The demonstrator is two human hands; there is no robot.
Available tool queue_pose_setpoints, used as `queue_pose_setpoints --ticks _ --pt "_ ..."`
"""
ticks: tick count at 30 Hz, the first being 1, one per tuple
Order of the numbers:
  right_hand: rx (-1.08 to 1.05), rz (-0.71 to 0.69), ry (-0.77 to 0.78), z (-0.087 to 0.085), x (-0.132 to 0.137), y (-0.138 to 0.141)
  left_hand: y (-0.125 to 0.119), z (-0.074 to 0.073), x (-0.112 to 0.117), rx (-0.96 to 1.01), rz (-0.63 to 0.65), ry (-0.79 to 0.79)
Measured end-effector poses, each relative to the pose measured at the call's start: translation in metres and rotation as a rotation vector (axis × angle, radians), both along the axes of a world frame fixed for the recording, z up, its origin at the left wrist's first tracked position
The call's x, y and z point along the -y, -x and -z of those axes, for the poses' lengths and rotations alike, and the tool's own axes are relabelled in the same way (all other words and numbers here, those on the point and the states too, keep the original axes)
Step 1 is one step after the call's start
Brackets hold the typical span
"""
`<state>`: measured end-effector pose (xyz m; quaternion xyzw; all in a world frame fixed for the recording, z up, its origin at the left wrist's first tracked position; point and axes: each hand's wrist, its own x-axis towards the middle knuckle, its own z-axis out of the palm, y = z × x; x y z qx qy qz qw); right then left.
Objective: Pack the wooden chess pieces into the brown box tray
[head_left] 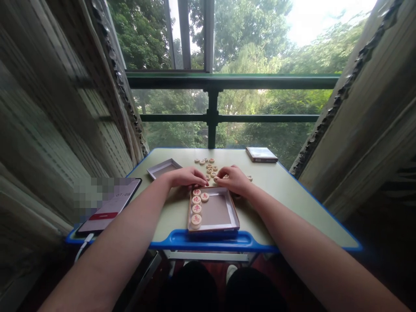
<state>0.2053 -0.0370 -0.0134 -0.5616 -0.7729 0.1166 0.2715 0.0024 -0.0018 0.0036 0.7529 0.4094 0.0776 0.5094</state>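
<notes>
"Where are the loose round pieces (pixel 209 170)?"

"In the middle of the frame, on the pale green surface (pixel 279 212). They sit in a little heap, just above the gap between the two hands."

"Which hand is nearer?"

"The left hand (pixel 191 177) comes in from the left and the right hand (pixel 233 178) from the right. The lowest pieces are close to both, so I can't pick one."

"Do they have a long side?"

"No, they're round, so no way across is longer."

"And the open box (pixel 224 209)?"

"Just below the hands, low in the middle. Four pieces with red marks (pixel 196 209) go down its left side, and one more (pixel 204 197) sits beside them near the top. The right part is bare."

"What is each grip doing?"

"The fingers are bent on both. The left tips are by the box's top edge, and the right thumb is by the heap. I can't tell if either grip is pinching a piece."
</notes>
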Motion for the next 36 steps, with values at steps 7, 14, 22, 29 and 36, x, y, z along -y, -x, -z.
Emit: queue_pose_setpoints --ticks 7,14,22,29,36 --pt "-0.084 -0.296 0.108 -0.019 0.022 0.002 0.004 0.002 -0.003 0.001 0.053 0.028" --pt "0.128 -0.404 0.167 -0.024 0.036 0.003 0.006 0.003 -0.006 -0.036 0.058 0.016" --pt "0.223 -0.466 0.091 -0.025 0.038 -0.001 0.004 0.000 -0.003 -0.056 0.048 -0.006" --pt "0.215 -0.495 0.081 -0.025 0.041 -0.002 0.004 0.002 -0.004 -0.023 0.035 0.020" --pt "0.246 -0.458 0.042 -0.027 0.039 -0.001 0.005 0.002 -0.004 -0.008 0.026 0.033"
